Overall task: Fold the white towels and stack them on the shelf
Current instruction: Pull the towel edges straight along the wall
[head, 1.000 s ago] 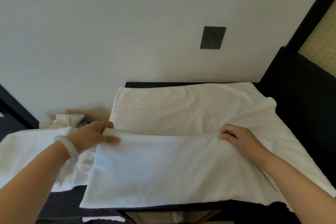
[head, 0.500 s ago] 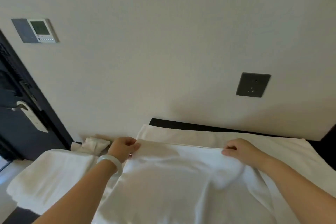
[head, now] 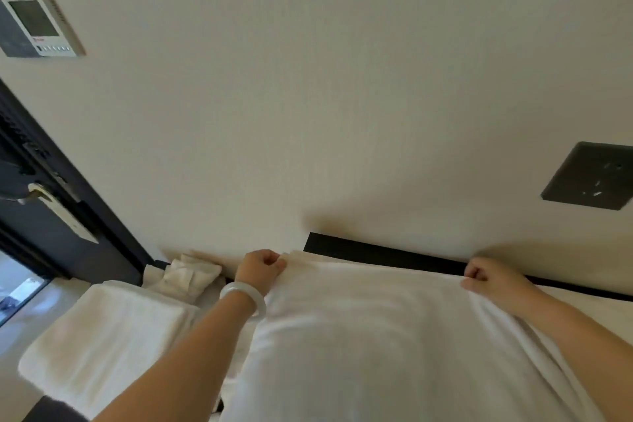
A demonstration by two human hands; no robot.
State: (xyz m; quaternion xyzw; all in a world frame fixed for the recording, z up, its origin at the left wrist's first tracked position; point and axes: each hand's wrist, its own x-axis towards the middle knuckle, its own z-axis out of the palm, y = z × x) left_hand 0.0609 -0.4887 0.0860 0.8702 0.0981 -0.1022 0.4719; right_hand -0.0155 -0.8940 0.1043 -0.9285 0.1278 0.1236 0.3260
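Toward the wall [head: 308, 113], towel edge [head: 376, 268] has moved

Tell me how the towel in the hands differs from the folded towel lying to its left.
The held towel is spread wide, its far edge pinched by the left hand and right hand; the folded towel is a compact, thick block lying unheld. The held towel looks thin and smooth; the folded towel looks plush. Both are white.

The towel [head: 376, 336] spread out in front is plain white, and so is the folded towel [head: 102, 336] to its left. The bracelet [head: 245, 298] is a milky pale white. The wall [head: 308, 96] is bare cream, the socket plate [head: 591, 176] dark grey, the shelf [head: 376, 252] black, the door [head: 20, 216] near-black.
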